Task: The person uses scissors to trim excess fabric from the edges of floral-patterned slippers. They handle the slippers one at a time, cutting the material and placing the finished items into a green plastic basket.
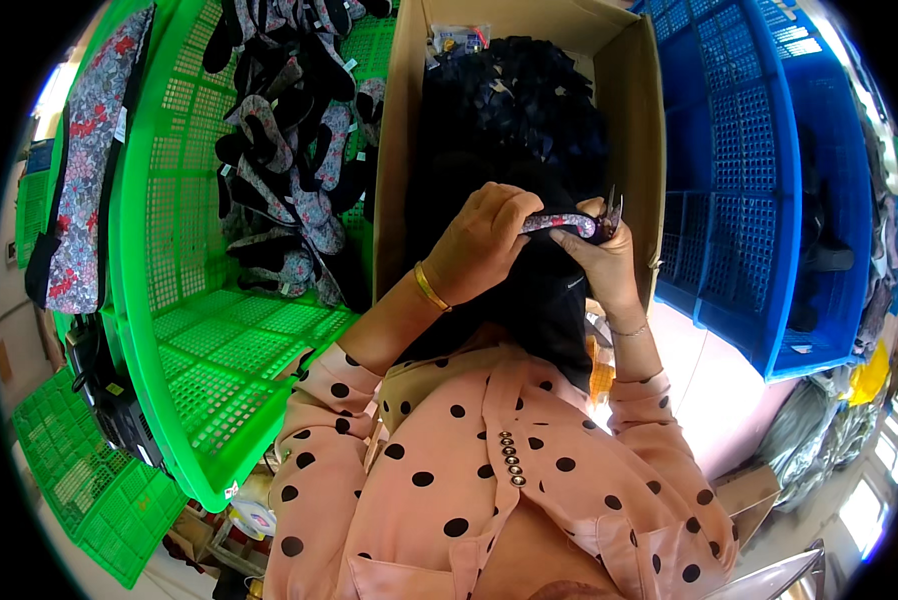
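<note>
A floral fabric piece with dark edging (561,222) is stretched between my two hands, above the cardboard box. My left hand (491,238), with a yellow bangle at the wrist, is closed on its left end. At the other end, the thumb and fingers of my right hand (609,265) pinch the fabric. Two pointed metal blades, like those of thread snips (614,205), stick up from the right hand; their handle is hidden. Dark cloth hangs below the hands and over my lap.
A cardboard box (652,130) ahead contains a heap of dark pieces (519,95). At left, a green basket (259,340) holds several floral and black pieces (294,190); a long floral strip (91,170) lies on its rim. Blue crates (714,190) stand at right.
</note>
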The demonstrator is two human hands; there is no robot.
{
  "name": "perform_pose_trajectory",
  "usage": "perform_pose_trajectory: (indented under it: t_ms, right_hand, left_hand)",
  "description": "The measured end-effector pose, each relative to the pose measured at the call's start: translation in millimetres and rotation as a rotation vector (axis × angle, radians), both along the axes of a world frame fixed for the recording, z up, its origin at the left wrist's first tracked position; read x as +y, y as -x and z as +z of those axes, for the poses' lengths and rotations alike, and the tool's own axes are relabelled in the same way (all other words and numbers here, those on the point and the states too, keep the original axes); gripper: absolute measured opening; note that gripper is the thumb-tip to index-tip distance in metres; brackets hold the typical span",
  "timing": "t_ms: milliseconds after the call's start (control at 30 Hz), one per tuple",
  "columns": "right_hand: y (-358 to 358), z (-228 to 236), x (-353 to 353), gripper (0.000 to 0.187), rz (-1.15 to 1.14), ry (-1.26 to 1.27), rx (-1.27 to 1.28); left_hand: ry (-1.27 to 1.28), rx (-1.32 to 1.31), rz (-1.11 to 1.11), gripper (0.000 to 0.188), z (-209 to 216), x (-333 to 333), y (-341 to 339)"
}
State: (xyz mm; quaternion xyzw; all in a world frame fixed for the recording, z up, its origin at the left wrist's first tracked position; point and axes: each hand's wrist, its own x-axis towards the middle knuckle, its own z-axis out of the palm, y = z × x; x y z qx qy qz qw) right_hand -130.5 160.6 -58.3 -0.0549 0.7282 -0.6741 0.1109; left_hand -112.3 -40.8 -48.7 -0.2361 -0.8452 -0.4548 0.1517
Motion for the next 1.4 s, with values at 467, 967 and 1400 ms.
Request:
perform_pose_trajectory:
  t_ms: [467, 967, 1400]
  right_hand:
    - [25.8, 19.0, -31.5, 0.035, -0.221, -0.385, 0.300]
    - [-3.2, 25.4, -14.4, 0.026, -0.097, -0.856, 0.347]
    - [46.3, 100.8, 124.2, 0.044, -0.913, 0.165, 0.274]
  left_hand:
    - [-0.004, 0.051, 0.156, 0.044, -6.5, 4.3, 37.5]
    - [0.087, -0.142, 0.218, 0.030, 2.3, 8.6, 31.2]
    - [-0.326, -0.540, 0.864, 0.021, -192.4, -223.0, 62.3]
